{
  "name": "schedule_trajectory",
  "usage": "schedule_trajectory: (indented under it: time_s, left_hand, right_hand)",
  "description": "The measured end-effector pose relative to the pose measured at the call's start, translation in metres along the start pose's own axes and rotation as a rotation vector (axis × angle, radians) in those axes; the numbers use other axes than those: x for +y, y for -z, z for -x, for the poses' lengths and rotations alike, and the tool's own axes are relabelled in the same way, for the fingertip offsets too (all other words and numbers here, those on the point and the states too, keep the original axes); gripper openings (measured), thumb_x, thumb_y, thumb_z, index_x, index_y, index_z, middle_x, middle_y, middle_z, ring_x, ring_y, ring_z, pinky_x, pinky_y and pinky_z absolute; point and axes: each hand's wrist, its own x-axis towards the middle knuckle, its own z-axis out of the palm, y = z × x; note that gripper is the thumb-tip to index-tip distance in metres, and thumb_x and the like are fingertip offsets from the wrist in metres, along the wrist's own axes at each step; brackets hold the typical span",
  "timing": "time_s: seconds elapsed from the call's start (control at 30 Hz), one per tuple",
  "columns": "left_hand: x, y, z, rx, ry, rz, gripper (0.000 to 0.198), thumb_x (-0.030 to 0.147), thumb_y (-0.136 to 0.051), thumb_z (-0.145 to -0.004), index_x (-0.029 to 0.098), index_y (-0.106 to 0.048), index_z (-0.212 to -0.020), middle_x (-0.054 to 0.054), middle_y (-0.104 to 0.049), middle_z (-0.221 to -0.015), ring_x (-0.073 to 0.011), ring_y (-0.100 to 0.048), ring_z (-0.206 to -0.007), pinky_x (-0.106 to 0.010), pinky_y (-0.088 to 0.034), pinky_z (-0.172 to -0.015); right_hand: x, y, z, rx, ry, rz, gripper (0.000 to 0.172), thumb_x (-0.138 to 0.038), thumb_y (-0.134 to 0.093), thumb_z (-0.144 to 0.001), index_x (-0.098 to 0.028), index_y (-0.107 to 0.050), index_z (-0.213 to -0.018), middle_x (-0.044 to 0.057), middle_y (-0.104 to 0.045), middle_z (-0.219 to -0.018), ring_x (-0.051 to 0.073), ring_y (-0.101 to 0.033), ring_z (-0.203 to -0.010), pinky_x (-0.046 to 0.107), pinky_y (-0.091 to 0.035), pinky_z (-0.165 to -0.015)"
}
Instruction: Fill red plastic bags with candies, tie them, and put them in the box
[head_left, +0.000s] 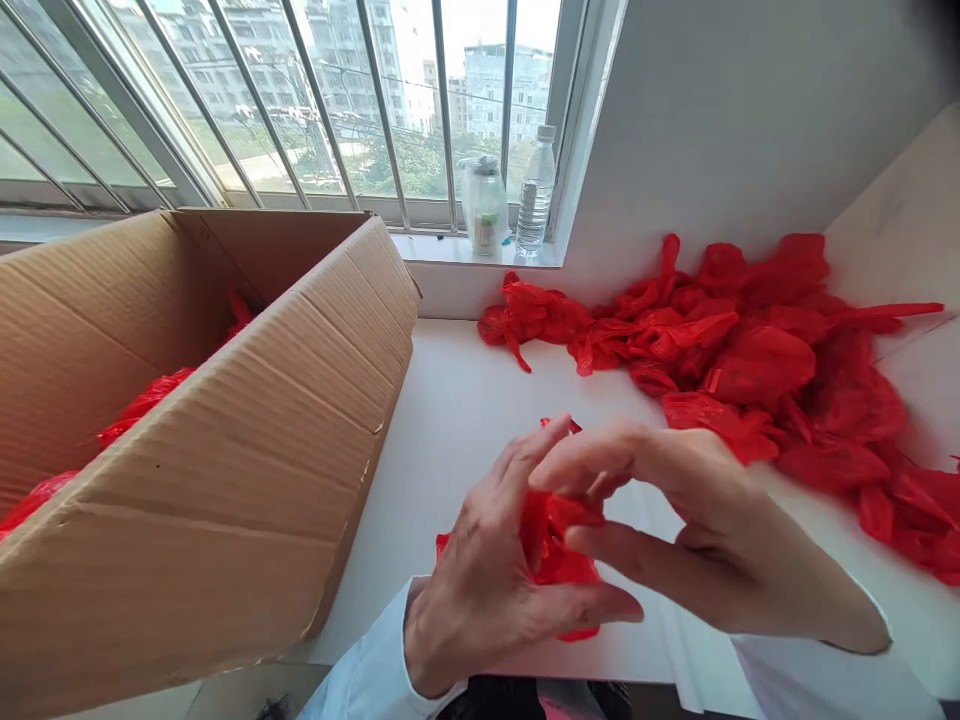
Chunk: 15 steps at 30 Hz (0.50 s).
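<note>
A crumpled red plastic bag [559,550] is between my two hands, just above the white tabletop. My left hand [495,565] curves around its left side, with the thumb stretched along the near edge and the other fingers partly behind it. From the right, my right hand [675,520] pinches the upper part of the bag between thumb and fingers. Part of the bag is hidden behind my left hand, and a small red tip shows beyond my fingers.
A tall cardboard box [247,480] with red bags inside stands at the left. Many knotted red bags [757,360] lie heaped along the wall at the right. A plastic bottle [536,195] and a bagged cup [485,205] stand on the sill of the barred window.
</note>
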Motion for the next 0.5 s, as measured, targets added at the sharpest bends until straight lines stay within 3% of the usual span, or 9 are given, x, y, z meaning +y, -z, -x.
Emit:
schedule_trajectory:
  time_s: [0.07,0.1,0.17,0.23,0.3,0.37,0.5]
  left_hand:
    - [-0.001,-0.003,-0.002,-0.094,0.001,0.123,0.034,0.044,-0.051,-0.089,0.027,-0.060,-0.117,-0.002,-0.067,-0.096,-0.0179,-0.065,-0.079,-0.030,-0.057,-0.069]
    - [-0.002,-0.003,-0.003,-0.110,0.025,0.179,0.028,0.036,-0.043,-0.094,0.026,-0.063,-0.111,-0.001,-0.067,-0.092,-0.0160,-0.063,-0.077,-0.029,-0.056,-0.069]
    - [-0.004,-0.002,-0.003,-0.087,0.092,0.277,0.030,0.027,-0.036,-0.097,0.025,-0.064,-0.107,-0.001,-0.066,-0.095,-0.0148,-0.062,-0.083,-0.029,-0.053,-0.079]
    - [-0.005,0.000,-0.004,-0.073,0.138,0.351,0.028,0.027,-0.036,-0.098,0.024,-0.062,-0.109,-0.003,-0.065,-0.104,-0.0153,-0.060,-0.092,-0.030,-0.050,-0.087]
    - [-0.005,0.000,-0.003,-0.066,0.173,0.383,0.028,0.029,-0.036,-0.098,0.023,-0.060,-0.109,-0.004,-0.064,-0.105,-0.0147,-0.060,-0.089,-0.030,-0.049,-0.085]
    - [-0.005,-0.002,-0.002,-0.036,0.205,0.382,0.027,0.032,-0.035,-0.098,0.024,-0.057,-0.111,-0.004,-0.064,-0.103,-0.0131,-0.059,-0.081,-0.027,-0.049,-0.077]
    - [-0.008,-0.008,0.001,0.156,0.290,0.226,0.027,0.037,-0.033,-0.099,0.026,-0.050,-0.117,-0.001,-0.059,-0.101,-0.0080,-0.050,-0.061,-0.022,-0.041,-0.055]
  right_hand:
    - [0.004,-0.001,-0.004,-0.064,0.086,0.007,0.030,-0.010,-0.053,-0.089,-0.020,-0.053,-0.117,0.001,-0.067,-0.099,0.009,-0.062,-0.084,0.021,-0.052,-0.076]
    - [0.008,-0.001,-0.005,-0.026,0.081,0.017,0.030,-0.013,-0.053,-0.090,-0.020,-0.052,-0.119,0.003,-0.066,-0.105,0.010,-0.061,-0.091,0.023,-0.052,-0.080]
    - [0.022,0.000,-0.003,0.111,-0.040,0.016,0.031,-0.022,-0.052,-0.092,-0.023,-0.052,-0.123,0.005,-0.062,-0.116,0.014,-0.059,-0.102,0.028,-0.051,-0.086]
    - [0.040,0.000,0.001,0.120,-0.244,-0.102,0.029,-0.029,-0.053,-0.092,-0.024,-0.054,-0.121,0.006,-0.060,-0.120,0.016,-0.059,-0.104,0.031,-0.052,-0.085]
    - [0.058,-0.005,0.005,0.025,-0.398,-0.348,0.024,-0.032,-0.057,-0.089,-0.021,-0.059,-0.111,0.006,-0.064,-0.107,0.015,-0.063,-0.092,0.029,-0.053,-0.077]
    - [0.072,-0.013,0.009,0.026,-0.476,-0.588,0.016,-0.031,-0.062,-0.086,-0.018,-0.062,-0.096,0.001,-0.065,-0.085,0.012,-0.062,-0.076,0.025,-0.052,-0.069]
    - [0.081,-0.028,0.016,0.341,-0.475,-0.722,0.010,-0.026,-0.068,-0.082,-0.018,-0.062,-0.082,-0.003,-0.062,-0.072,0.007,-0.057,-0.062,0.020,-0.049,-0.061]
